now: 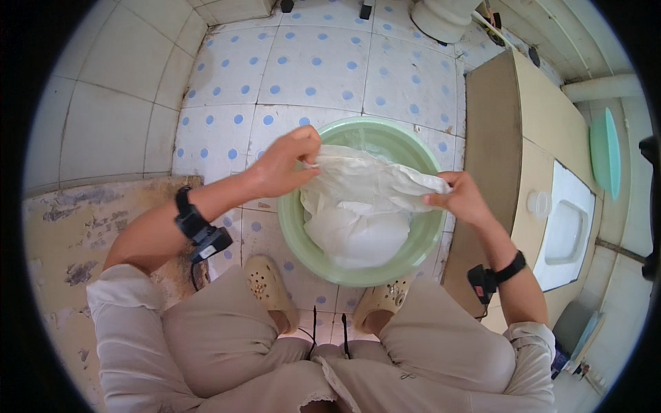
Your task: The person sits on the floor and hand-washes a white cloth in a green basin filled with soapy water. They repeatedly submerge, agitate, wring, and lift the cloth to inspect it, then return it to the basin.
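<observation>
A wet white cloth [361, 201] is stretched between my two hands over a round green plastic basin [356, 279]. My left hand [292, 160] pinches the cloth's upper left part by the basin's left rim. At the right rim, my right hand [459, 196] grips the cloth's other end between thumb and fingers. The lower part of the cloth hangs bunched into the basin. Some water [379, 154] shows behind the cloth, near the basin's far side. The folds hide most of the basin's inside.
The basin stands on a dotted tile floor [310, 67], just ahead of my beige clogs [263, 279]. On the right is a tiled raised step with a white squat toilet [565, 232] and a clear plastic cup [539, 204]. A teal basin [604, 155] leans by the right wall.
</observation>
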Available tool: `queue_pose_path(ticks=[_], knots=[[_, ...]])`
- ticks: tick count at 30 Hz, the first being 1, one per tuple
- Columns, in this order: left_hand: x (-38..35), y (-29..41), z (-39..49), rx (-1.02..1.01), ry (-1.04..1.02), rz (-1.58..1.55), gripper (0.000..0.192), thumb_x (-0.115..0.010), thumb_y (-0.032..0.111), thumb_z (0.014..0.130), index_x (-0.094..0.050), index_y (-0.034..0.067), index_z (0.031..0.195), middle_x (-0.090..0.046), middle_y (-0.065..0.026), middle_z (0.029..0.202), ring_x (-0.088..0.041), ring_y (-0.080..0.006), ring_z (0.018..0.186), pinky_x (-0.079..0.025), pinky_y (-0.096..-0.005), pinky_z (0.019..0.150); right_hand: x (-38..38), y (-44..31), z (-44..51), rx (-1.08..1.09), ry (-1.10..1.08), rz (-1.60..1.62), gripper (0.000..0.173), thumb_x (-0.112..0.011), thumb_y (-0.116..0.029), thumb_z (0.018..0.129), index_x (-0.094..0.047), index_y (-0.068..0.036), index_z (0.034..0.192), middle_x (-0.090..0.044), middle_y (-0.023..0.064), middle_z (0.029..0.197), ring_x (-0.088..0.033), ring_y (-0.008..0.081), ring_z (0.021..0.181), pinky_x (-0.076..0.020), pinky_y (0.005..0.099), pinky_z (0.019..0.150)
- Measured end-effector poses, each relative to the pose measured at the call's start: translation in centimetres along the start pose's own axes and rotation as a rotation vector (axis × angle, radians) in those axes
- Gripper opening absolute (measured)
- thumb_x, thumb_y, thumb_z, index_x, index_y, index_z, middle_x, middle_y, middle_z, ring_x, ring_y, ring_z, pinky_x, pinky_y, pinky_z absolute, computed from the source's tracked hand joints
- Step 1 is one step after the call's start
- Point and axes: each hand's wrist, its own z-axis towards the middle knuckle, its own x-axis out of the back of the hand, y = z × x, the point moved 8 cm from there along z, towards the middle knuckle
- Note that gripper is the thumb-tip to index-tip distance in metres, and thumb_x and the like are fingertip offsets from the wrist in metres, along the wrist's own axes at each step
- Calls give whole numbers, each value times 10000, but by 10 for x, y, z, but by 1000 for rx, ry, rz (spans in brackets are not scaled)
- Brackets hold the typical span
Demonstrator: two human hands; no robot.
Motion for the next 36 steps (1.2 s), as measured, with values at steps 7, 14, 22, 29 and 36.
queue_pose_path(ticks=[7,14,22,29,36], knots=[[48,104,-8,-159,-311,-403,344,-751,-13,744,-417,70,738,-424,-28,1027,-497,-122,880,-475,-254,823,35,-71,-74,416,-135,400,251,-741,-179,804,-667,11,951,-622,79,1031,-558,165,964,-442,314,837],[-53,46,27,486,-415,-1550,576,-608,40,916,-384,100,1443,-473,-120,1388,-507,-235,1253,-406,-407,1089,36,-97,-76,251,46,838,252,-684,-119,857,-574,-68,1078,-575,23,1015,-565,109,905,-471,253,783],[-121,38,12,157,-985,-843,509,-580,65,936,-435,3,1419,-558,-46,1321,-525,-125,1190,-443,-291,998,8,-27,-26,10,190,737,214,-664,17,785,-634,-57,983,-617,34,952,-594,136,872,-478,281,767],[-116,35,18,193,-256,-549,275,-582,130,940,-585,34,1198,-622,-60,1167,-590,-153,1054,-468,-277,936,4,-45,-21,68,247,461,277,-694,-52,815,-596,-48,1073,-623,94,1042,-615,226,957,-486,352,857],[-148,45,30,121,19,-435,291,-572,133,945,-561,41,1222,-601,-65,1193,-574,-154,1079,-458,-284,951,124,-28,-150,261,1035,-695,466,-649,2,792,-509,-21,1236,-575,176,1154,-553,360,1068,-436,429,912]])
